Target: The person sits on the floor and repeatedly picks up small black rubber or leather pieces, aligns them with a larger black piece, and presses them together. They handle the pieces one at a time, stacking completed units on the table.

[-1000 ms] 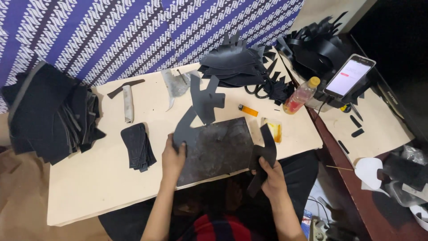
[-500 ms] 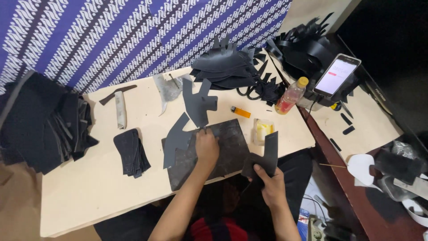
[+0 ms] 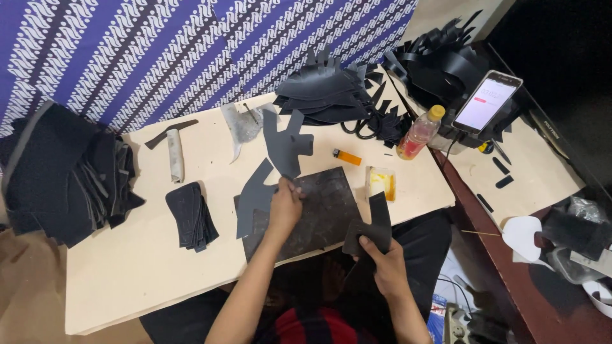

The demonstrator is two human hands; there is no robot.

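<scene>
1. Left hand (image 3: 284,207): rests on the dark cutting slab (image 3: 319,207), fingers curled together at the lower tip of a grey cut-out sheet (image 3: 285,145); the grip pinches or presses that tip, which of the two cannot be told
2. Right hand (image 3: 384,262): at 5 o'clock of the slab, past the near edge of the table (image 3: 140,274); grip clamped on a black leather piece (image 3: 373,229), thumb on top, the piece standing up toward 12 o'clock
3. Grey cut-out sheet: irregular, with arms; lies from the slab's far edge toward 12 o'clock, flat on the table
4. Second grey curved piece (image 3: 254,196): at 9 o'clock of the left hand, overlapping the slab's left edge
5. Dark cutting slab: roughly square, mottled, at the table's near middle, its near corner overhanging the edge
6. Small stack of black pieces (image 3: 191,215): at 9 o'clock of the slab, apart from it
7. Hammer (image 3: 173,153): pale handle, dark head, at 10 o'clock of the slab
8. Orange lighter (image 3: 347,157): at 1 o'clock of the slab, near it
9. Small clear tub with yellow contents (image 3: 381,183): at 3 o'clock of the slab, just beside it
10. Bottle with yellow cap (image 3: 419,132): pinkish liquid, upright, at 2 o'clock
11. Phone (image 3: 488,102): propped, screen lit, at 2 o'clock beyond the bottle
12. Heap of black leather (image 3: 60,169): at the table's 9 o'clock end
13. Pile of black cut shapes (image 3: 325,92): at 12 o'clock, against the blue-and-white patterned cloth (image 3: 159,57)
</scene>
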